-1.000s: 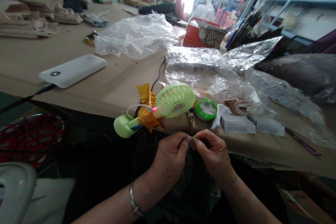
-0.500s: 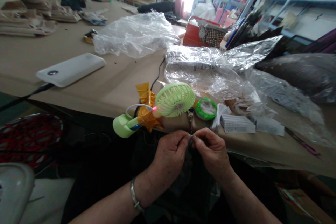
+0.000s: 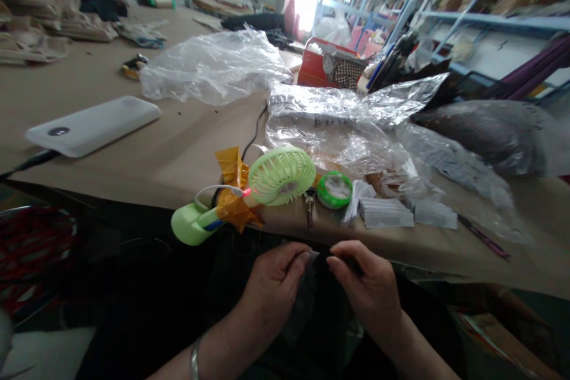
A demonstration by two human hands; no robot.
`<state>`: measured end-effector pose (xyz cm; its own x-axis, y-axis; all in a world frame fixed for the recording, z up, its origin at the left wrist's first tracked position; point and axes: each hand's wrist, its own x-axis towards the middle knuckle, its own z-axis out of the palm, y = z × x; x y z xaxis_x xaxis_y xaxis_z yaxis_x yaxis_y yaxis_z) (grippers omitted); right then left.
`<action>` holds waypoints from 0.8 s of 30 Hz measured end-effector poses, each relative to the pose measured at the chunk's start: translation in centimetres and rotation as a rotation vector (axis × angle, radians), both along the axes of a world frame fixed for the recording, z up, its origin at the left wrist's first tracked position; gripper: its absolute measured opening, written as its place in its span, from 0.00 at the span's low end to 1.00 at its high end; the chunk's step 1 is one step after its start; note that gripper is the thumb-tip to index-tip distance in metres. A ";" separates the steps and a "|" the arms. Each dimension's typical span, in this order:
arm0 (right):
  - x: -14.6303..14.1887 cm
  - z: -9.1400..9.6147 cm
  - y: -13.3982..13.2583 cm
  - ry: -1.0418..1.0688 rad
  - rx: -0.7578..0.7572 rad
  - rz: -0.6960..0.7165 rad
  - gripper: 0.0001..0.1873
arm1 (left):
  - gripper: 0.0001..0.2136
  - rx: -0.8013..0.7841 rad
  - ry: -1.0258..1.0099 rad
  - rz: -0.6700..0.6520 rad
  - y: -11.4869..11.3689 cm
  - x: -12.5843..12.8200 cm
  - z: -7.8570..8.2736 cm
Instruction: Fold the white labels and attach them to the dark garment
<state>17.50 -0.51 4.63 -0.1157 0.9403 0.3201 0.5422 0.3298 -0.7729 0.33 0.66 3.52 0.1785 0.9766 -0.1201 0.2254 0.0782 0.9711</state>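
My left hand is closed, with thumb and forefinger pinching the edge of a thin, see-through plastic piece that hangs below the fingers over my dark lap. Just to the right, my right hand is curled, its thumb and forefinger tips brought close together; whatever they hold is too small to make out. A small gap separates the two hands. Beyond them, at the table's edge, are a green handheld fan fastened with orange tape, a slim metal tool and a round green tub.
Stacks of small printed labels lie right of the tub, with thin scissors or tweezers farther right. Clear plastic bags cover the table's middle. A white power bank with a cable sits left. Behind stands a red box.
My hands have moved apart from touching fingertips and sit slightly lower in the view. The camera has turned a little, shifting the table's things leftward.
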 end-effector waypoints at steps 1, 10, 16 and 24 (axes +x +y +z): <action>0.8 0.3 0.1 -0.094 0.110 -0.017 0.02 | 0.09 -0.011 0.022 0.008 0.0 0.0 -0.5; 4.5 -1.6 2.1 -0.721 0.420 -0.230 0.23 | 0.09 -0.098 0.064 -0.062 -1.3 0.5 -3.0; 4.9 -2.1 2.1 -0.601 0.504 -0.229 0.10 | 0.07 -0.125 0.012 -0.030 -1.2 1.0 -2.3; 4.4 -0.7 0.4 -0.238 0.485 -0.114 0.07 | 0.08 -0.473 -0.424 -0.099 -0.5 3.9 -0.4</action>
